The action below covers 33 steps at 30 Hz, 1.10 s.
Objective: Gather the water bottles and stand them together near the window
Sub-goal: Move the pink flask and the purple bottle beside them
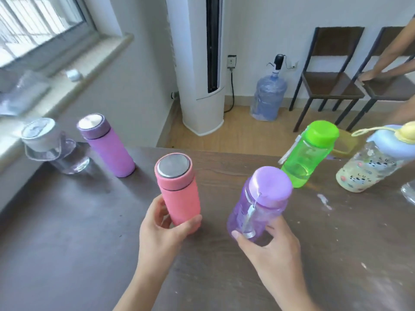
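Observation:
My left hand (160,234) grips the lower part of a pink flask (178,191) with a metal lid, upright at the middle of the brown table (67,243). My right hand (268,248) grips the base of a clear purple bottle (260,205) with a lilac cap, just right of the flask. By the window (38,25) at the far left stand a purple flask (107,147) and a clear bottle with a white cap (51,147). A green bottle (308,153) and a cartoon-printed bottle with a blue lid (372,162) stand at the far right.
A stone windowsill (74,86) runs along the left with a bag and a small cup on it. Beyond the table stand a white floor air conditioner (199,63), a water jug (268,95) and two dark chairs (332,81). Another person's arm (386,52) reaches to the chairs.

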Tool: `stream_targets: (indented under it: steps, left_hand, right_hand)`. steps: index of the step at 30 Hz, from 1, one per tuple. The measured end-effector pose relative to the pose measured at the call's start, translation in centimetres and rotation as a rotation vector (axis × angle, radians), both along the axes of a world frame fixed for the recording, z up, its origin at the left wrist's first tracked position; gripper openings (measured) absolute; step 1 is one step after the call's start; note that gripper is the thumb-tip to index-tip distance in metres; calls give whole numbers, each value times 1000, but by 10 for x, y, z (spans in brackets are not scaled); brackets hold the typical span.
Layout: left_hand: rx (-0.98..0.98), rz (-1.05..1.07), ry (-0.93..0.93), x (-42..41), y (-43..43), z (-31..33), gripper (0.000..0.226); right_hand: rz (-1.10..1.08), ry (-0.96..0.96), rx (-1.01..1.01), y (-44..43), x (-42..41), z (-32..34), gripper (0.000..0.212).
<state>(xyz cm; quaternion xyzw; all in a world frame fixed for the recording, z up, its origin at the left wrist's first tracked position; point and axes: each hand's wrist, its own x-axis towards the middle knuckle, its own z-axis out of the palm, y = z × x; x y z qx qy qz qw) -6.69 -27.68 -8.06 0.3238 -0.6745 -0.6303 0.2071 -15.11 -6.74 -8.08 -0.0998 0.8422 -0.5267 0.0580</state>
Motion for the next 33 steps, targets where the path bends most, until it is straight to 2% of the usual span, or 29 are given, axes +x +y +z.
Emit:
stream_targets:
  steps: [4, 16, 24, 33]
  left_hand:
    - [-66, 112, 4, 36, -67, 2, 54]
    - [-143, 395, -59, 117, -238, -1, 58]
    - [-186, 457, -107, 133, -299, -9, 58]
    - [-154, 442, -89, 136, -306, -19, 57]
  right_hand:
    - [110, -19, -19, -79, 11, 1, 46]
    - [259, -14, -24, -270, 52, 4, 48]
    - [272, 4, 36, -310, 94, -6, 58]
    - [219, 73, 140, -312, 112, -22, 57]
